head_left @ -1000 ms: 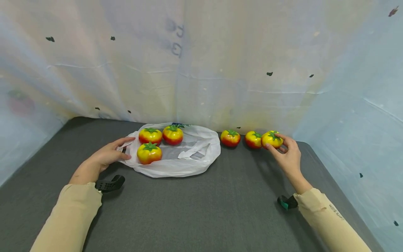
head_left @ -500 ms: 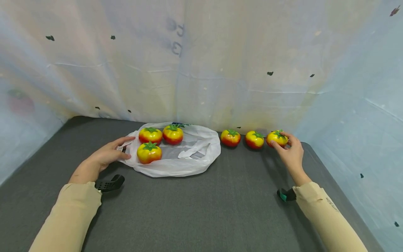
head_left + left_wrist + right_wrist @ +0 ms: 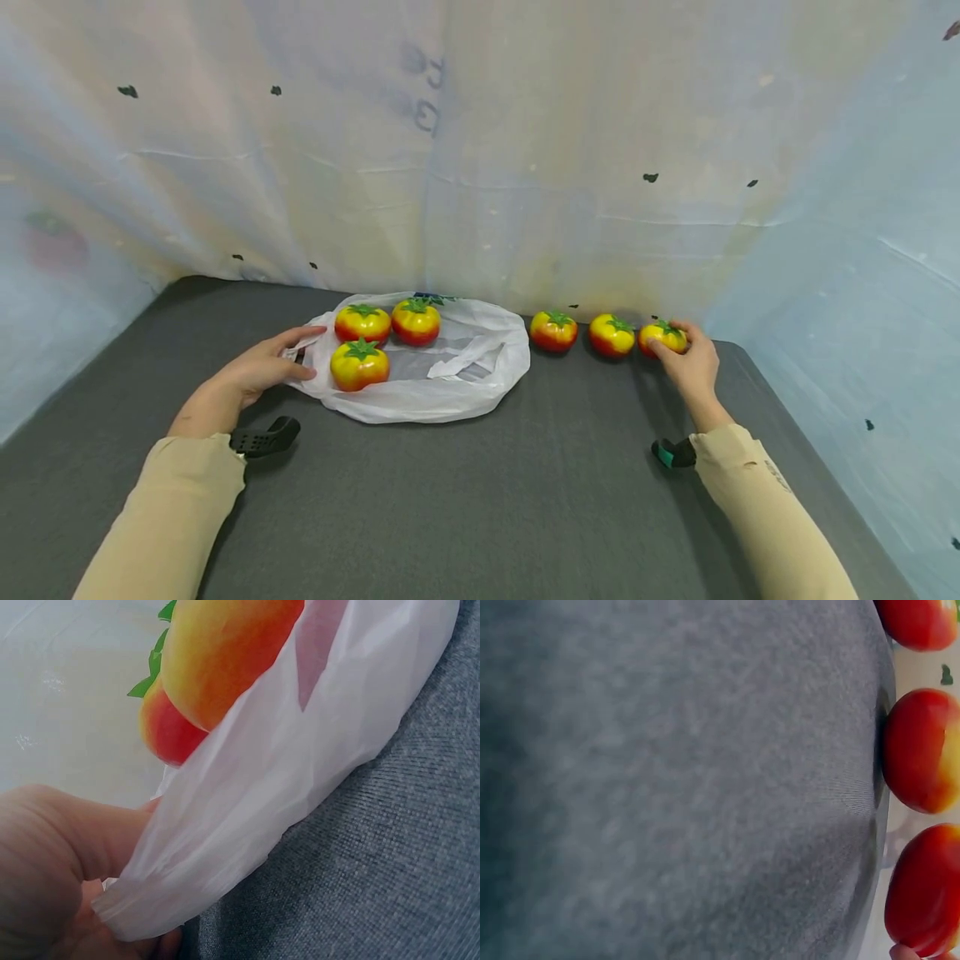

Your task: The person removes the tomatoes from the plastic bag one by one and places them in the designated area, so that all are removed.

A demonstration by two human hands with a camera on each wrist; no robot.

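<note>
At the left end of a white plastic bag (image 3: 420, 402), my left hand (image 3: 258, 367) grips the edge of its mouth, thumb and fingers round the film. In the left wrist view the bag's film (image 3: 217, 825) runs out from between that thumb and the fingers. Three red-and-yellow tomatoes with green leafy tops lie in the bag, the nearest tomato (image 3: 358, 367) by its left end. Far to the right, my right hand (image 3: 693, 362) holds the end tomato (image 3: 660, 340) of a row of three between thumb and fingers. In the right wrist view only a fingertip shows at this tomato (image 3: 926, 892).
Beside the held tomato are the row's middle tomato (image 3: 611, 336) and left tomato (image 3: 553, 332), close to the back sheet. Pale sheeting (image 3: 510, 150) hangs behind the dark grey table (image 3: 465, 508) and along both sides.
My right hand has shifted the end tomato slightly right and lower, so it no longer overlaps the middle one. The left hand keeps its grip on the bag. The head view has shifted slightly.
</note>
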